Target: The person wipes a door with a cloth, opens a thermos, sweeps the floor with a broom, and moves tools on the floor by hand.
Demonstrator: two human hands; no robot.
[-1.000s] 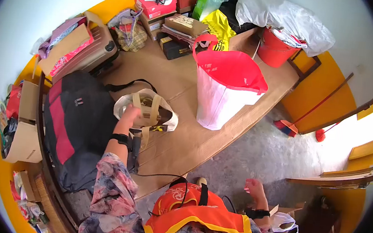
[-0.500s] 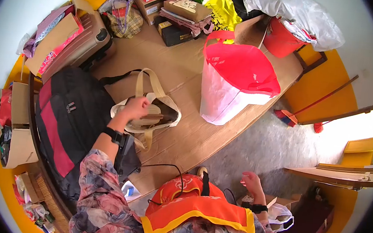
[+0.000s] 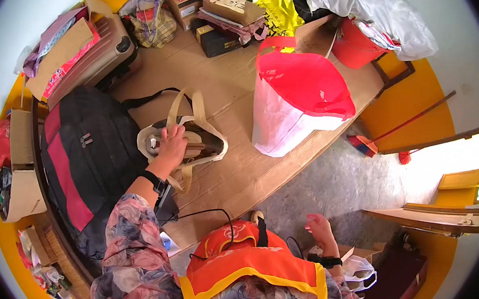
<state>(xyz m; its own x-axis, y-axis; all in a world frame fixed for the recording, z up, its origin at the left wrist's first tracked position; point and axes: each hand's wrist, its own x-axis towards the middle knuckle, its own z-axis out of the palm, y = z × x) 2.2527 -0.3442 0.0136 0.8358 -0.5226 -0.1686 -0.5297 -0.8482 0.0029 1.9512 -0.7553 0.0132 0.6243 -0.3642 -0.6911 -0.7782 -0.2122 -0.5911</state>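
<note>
My left hand (image 3: 172,146) is over the mouth of a cream tote bag (image 3: 220,154), its fingers apart and reaching past the near rim. The fingertips are near the base of one beige handle (image 3: 198,108); whether they touch it I cannot tell. Brownish flat items (image 3: 194,150) show inside the bag, partly hidden by the hand. To the left of the tote lies a black backpack (image 3: 99,136) with a pink stripe. My right hand (image 3: 320,229) hangs low at my side above the floor, fingers loosely apart, with nothing in them.
A large red-and-white bag (image 3: 279,124) stands upright on the cardboard-covered table (image 3: 230,183). Behind are a suitcase (image 3: 96,49), a plaid bag (image 3: 154,26), a black box (image 3: 218,41) and a red bucket (image 3: 356,48). A broom (image 3: 362,145) leans right; a black cable (image 3: 210,211) crosses the near edge.
My left hand has come down onto the tote's opening, and its fingers have spread from a closed shape. The view has shifted slightly. My right hand stays about where it was.
</note>
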